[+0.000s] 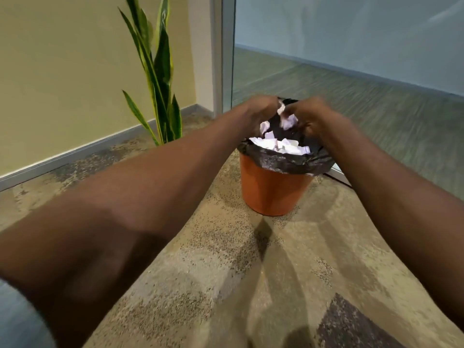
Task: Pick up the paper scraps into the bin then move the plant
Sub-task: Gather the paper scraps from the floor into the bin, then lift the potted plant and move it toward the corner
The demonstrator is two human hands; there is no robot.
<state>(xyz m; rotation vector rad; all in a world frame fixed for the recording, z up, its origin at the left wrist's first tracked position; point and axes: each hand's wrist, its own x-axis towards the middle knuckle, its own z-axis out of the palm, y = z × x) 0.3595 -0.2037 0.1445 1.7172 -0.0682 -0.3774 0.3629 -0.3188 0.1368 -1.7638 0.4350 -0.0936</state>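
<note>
An orange bin (268, 189) with a black liner (283, 162) stands on the carpet, holding several white paper scraps (283, 146). Both my hands hover just above its far rim. My left hand (256, 111) and my right hand (313, 114) are curled together around white paper scraps (286, 119), some of which hang or fall between them over the bin's mouth. A tall green plant (158, 79) with yellow-edged leaves rises to the left of the bin; my left forearm hides its pot.
A beige wall with a grey skirting board (75, 151) runs along the left. A metal frame post (222, 51) and a glass partition (351, 46) stand behind the bin. Patterned carpet (226, 285) covers the floor in front.
</note>
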